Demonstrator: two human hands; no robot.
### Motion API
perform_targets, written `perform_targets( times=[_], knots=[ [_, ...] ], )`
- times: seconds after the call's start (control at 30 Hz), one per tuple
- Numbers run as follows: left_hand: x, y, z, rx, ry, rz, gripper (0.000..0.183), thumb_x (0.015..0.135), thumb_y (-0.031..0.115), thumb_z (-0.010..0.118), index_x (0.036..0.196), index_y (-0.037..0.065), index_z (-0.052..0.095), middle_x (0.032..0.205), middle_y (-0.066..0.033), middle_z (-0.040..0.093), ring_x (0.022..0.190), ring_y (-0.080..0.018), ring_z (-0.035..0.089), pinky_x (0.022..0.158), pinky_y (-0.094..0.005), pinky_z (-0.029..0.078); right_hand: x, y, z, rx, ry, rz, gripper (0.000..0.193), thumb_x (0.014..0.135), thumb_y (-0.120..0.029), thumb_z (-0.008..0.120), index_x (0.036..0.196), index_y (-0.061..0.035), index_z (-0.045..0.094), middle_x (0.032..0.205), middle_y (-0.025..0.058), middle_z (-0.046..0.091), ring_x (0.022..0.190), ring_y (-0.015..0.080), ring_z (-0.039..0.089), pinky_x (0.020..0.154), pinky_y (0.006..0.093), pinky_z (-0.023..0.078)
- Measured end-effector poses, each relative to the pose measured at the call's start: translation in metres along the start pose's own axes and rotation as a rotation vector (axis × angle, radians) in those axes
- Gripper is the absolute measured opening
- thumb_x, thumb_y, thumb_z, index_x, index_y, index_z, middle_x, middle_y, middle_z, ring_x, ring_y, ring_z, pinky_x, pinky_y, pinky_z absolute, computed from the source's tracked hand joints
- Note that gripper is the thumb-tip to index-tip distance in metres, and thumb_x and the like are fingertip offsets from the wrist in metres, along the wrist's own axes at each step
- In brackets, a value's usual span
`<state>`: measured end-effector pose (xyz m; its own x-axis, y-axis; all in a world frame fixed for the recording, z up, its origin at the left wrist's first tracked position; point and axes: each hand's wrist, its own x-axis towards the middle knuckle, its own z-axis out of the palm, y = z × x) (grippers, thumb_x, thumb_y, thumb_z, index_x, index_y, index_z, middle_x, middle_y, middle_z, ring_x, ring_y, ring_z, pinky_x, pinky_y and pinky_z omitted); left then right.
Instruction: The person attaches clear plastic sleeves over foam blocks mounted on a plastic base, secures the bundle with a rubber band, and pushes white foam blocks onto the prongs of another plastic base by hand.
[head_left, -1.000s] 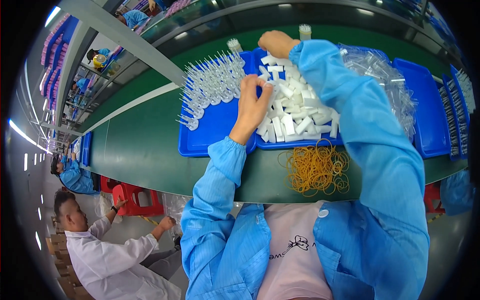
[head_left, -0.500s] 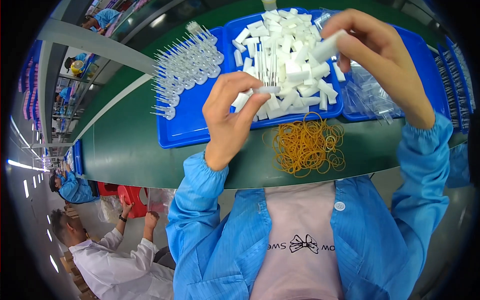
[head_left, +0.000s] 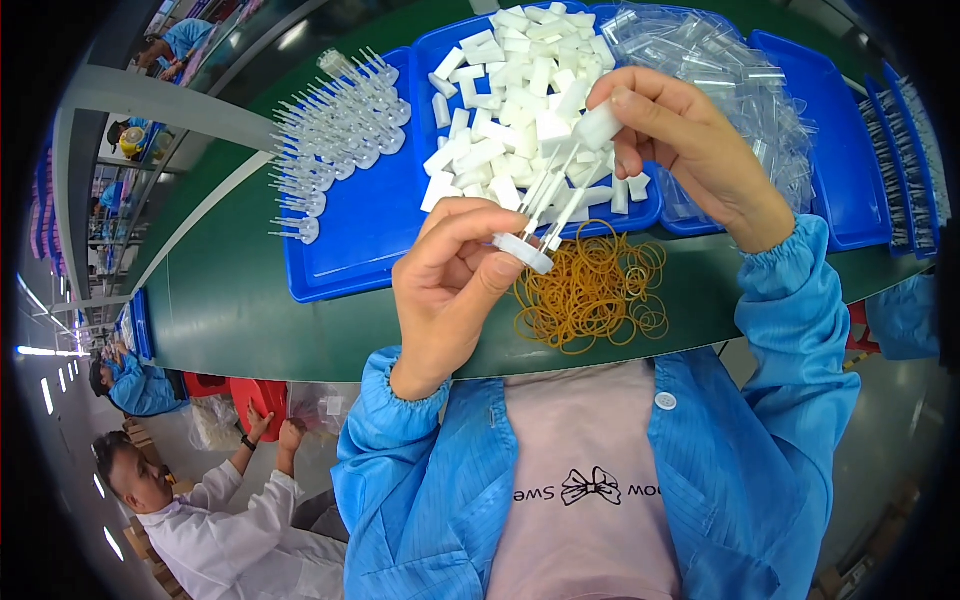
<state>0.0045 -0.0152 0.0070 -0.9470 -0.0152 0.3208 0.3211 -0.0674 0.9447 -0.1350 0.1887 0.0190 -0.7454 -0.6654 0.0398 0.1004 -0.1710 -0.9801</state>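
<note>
My left hand pinches the rim of a round, clear base with several thin metal pins, tilted so the pins point up and to the right. Between the thumb and fingers of my right hand is a white foam block, held at the tips of those pins. Whether the pins enter the foam is too small to tell. Below and behind both hands lies a heap of white foam blocks in a blue tray. A tangle of amber rubber bands rests on the green table just right of my left hand.
Rows of similar pin pieces stand in the left blue tray. Clear plastic sleeves fill a tray at right, beside another blue tray. Dark racks stand far right. A person in white sits at lower left.
The foam block in my right hand has come down and left to the pin tips. My left hand has lowered slightly and tilted the pin piece rightward.
</note>
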Motion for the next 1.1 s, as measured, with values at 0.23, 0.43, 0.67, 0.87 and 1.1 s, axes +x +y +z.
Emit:
perform_targets(
  times=[0.23,0.43,0.67,0.87,1.1],
  knots=[
    [0.003,-0.004,0.0,0.032,-0.009,-0.017,0.023,0.084,-0.001,0.061,0.107,-0.005,0.059,0.107,-0.0099,0.05,0.092,-0.0169,0.06,0.077,-0.026,0.052,0.0,0.003,-0.005,-0.013,0.009,0.053,0.029,0.091,-0.029,0.056,0.105,-0.0049,0.061,0.085,0.0005,0.059,0.062,0.0044,0.052,0.062,0.0205,0.047],
    [0.004,-0.005,-0.002,0.117,-0.034,-0.066,0.023,0.083,-0.001,0.062,0.106,-0.004,0.06,0.107,-0.01,0.05,0.094,-0.0178,0.06,0.079,-0.0272,0.053,0.0,-0.003,-0.002,-0.122,-0.152,0.125,0.028,0.091,-0.028,0.055,0.104,-0.0051,0.064,0.087,0.0011,0.061,0.064,0.0048,0.05,0.062,0.0206,0.044],
    [0.004,-0.006,-0.001,0.175,-0.056,-0.066,0.032,0.081,-0.001,0.064,0.113,-0.002,0.058,0.105,-0.0092,0.052,0.095,-0.0176,0.06,0.083,-0.0284,0.052,-0.005,-0.001,0.008,-0.223,-0.071,-0.047,0.019,0.087,-0.02,0.061,0.098,-0.0052,0.066,0.082,-0.0005,0.061,0.075,0.0057,0.051,0.067,0.0215,0.043],
    [0.004,-0.008,0.004,0.062,0.019,-0.111,0.035,0.077,-0.004,0.068,0.11,-0.003,0.057,0.105,-0.0103,0.055,0.095,-0.0193,0.062,0.084,-0.0291,0.053,-0.014,-0.002,0.021,-0.273,-0.131,0.013,0.015,0.085,-0.016,0.064,0.086,-0.0018,0.062,0.086,0.0013,0.059,0.082,0.0071,0.053,0.076,0.0226,0.042],
    [0.006,-0.009,0.003,0.138,0.009,-0.101,0.031,0.076,-0.003,0.069,0.105,-0.003,0.06,0.106,-0.0107,0.055,0.094,-0.0182,0.061,0.081,-0.0286,0.055,-0.015,0.004,0.02,-0.318,-0.089,-0.075,0.015,0.084,-0.018,0.064,0.085,-0.0033,0.064,0.082,-0.0001,0.06,0.077,0.0076,0.051,0.071,0.0234,0.042]
  ],
)
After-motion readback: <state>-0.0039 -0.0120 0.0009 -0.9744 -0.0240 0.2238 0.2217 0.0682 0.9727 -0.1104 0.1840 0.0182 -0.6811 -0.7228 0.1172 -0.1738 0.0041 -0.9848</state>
